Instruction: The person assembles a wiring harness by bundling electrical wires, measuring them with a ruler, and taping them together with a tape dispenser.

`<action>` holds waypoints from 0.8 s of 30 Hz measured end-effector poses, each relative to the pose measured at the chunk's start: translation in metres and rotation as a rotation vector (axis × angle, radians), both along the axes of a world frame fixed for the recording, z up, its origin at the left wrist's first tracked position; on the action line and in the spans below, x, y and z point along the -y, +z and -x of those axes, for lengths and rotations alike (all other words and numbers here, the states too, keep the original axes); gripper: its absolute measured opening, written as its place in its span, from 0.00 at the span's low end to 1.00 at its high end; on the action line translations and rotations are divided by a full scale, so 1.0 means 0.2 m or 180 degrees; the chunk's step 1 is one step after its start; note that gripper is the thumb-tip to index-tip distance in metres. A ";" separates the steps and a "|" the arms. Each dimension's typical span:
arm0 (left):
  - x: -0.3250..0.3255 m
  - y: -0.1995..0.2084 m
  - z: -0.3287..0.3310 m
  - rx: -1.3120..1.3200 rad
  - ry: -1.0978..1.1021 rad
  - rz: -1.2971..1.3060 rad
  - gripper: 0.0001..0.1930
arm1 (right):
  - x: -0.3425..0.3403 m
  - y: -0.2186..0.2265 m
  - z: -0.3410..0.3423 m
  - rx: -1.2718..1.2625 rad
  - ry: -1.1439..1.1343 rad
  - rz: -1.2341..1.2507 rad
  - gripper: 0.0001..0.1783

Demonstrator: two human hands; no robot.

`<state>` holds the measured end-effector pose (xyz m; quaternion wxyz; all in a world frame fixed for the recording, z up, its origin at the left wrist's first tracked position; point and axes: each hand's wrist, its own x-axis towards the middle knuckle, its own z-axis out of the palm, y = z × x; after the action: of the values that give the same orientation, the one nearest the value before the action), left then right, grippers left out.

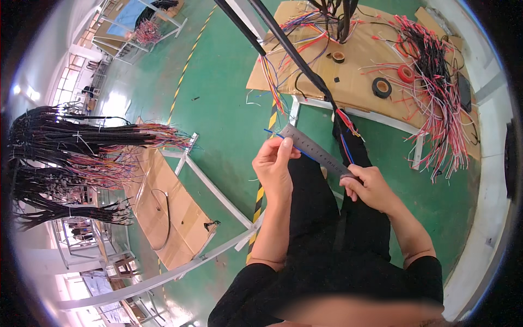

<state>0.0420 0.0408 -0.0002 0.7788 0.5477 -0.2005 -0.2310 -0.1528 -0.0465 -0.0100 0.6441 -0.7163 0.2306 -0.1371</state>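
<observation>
Beginning well left of the left fingers (285, 146): black cable bundles (81, 135), too densely packed to count, and one cardboard-topped bench (188, 234) carrying one curved black cable (168, 218). Two hands are in view. The left hand (274, 170) is closed, thumb and fingers pinching one end of one metal ruler (315, 149); one blue wire (308, 155) runs along the ruler's lower edge, its tip protruding just left of the same fingers. Ruler and wire thus lie between the two sets of fingers. Beyond them hang two dark sleeved cables (291, 50), both ending in coloured wires. The right hand (373, 188) is closed around the ruler's opposite end; whether it also grips the wire cannot be told. Risk, in judgement: a loosened left pinch could let the wire slip out of line with the ruler; a tug from a sleeved cable could do likewise. Beyond and right of the right fingers, another bench (354, 82) bears three tape rolls (381, 88) and one wire heap (436, 98), strands uncountable
</observation>
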 end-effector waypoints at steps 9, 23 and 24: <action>0.00 -0.02 -0.01 -0.0107 -0.0128 -0.0028 0.05 | 0.00 0.03 0.02 -0.0248 -0.0055 0.0284 0.10; -0.02 -0.08 0.02 -0.0540 -0.0713 -0.0006 0.09 | 0.01 0.04 0.03 -0.0483 0.0129 -0.0797 0.15; -0.03 -0.08 0.04 -0.0399 -0.0979 -0.0193 0.10 | 0.01 0.04 0.03 -0.0483 0.0097 -0.0814 0.15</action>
<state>0.0333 0.0467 -0.0163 0.7283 0.5184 -0.2259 -0.3871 -0.1588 -0.0491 -0.0029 0.7128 -0.6402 0.2833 -0.0423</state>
